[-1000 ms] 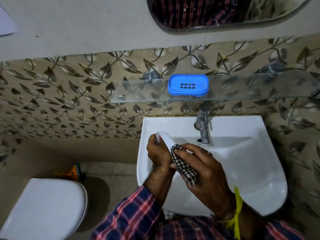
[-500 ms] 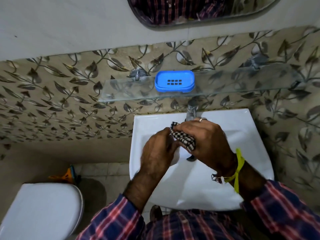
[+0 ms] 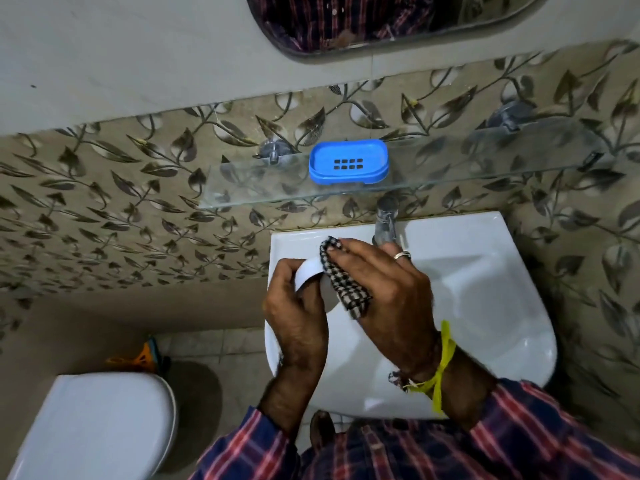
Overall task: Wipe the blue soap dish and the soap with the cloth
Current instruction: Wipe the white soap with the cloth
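Observation:
A blue soap dish (image 3: pixel 348 162) with drain slots stands empty on the glass shelf (image 3: pixel 485 171) above the basin. Over the basin's left side my left hand (image 3: pixel 298 313) grips a white bar of soap (image 3: pixel 307 273). My right hand (image 3: pixel 384 289) holds a black-and-white checked cloth (image 3: pixel 341 278) and presses it against the soap's right end. The cloth's lower end hangs out under my fingers.
The white wash basin (image 3: pixel 485 306) sits under a metal tap (image 3: pixel 385 220). A mirror (image 3: pixel 381 22) hangs on the wall above. At the lower left is a white toilet lid (image 3: pixel 93 427), with an orange brush (image 3: pixel 142 356) on the floor behind it.
The hands, raised toward the tap half a second ago with the soap hidden, have come down and left. The soap now shows in my left hand, with the cloth against it.

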